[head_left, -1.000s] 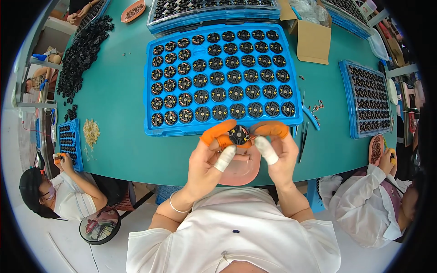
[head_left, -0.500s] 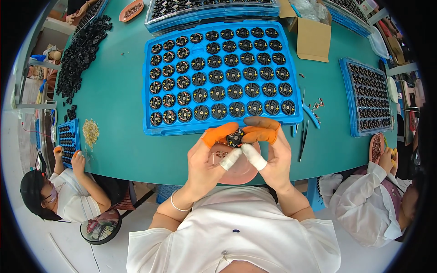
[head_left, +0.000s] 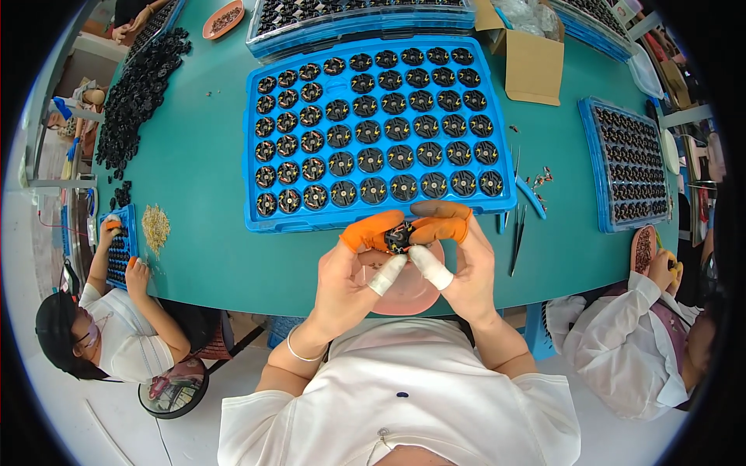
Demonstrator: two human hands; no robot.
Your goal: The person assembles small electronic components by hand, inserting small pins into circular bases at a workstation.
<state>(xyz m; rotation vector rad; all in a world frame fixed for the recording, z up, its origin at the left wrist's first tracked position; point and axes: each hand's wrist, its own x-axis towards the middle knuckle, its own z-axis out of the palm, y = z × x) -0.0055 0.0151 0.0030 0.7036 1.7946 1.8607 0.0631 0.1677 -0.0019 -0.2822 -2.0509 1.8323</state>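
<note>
The left hand (head_left: 348,279) and the right hand (head_left: 460,268) met just above the near edge of the tabletop (head_left: 202,171), both pinching one small round black part (head_left: 399,236) between them; orange covers sat on the upper fingertips and white ones on the thumbs. The part was held in the air, over a pink dish (head_left: 404,291) that lay at the tabletop's edge directly beneath the hands, at 6 o'clock from the part. At 12 o'clock from the hands lay a large blue tray (head_left: 253,171), its pockets filled with rows of similar round black parts. At 3 o'clock, just beside the right hand, tweezers (head_left: 516,241) and a blue-handled tool (head_left: 533,197) lay on the green surface, with a few tiny loose pieces near them. Farther out at 3 o'clock sat a second blue tray (head_left: 589,155) of dark parts, and at 1 o'clock an open cardboard box (head_left: 533,66). At 10 o'clock a heap of loose black parts (head_left: 140,89) spread along the far left of the tabletop. At 8 o'clock a seated co-worker's hands (head_left: 124,248) worked at a small blue tray (head_left: 118,256), and at 4 o'clock another person's sleeve (head_left: 622,342) showed in white.
</note>
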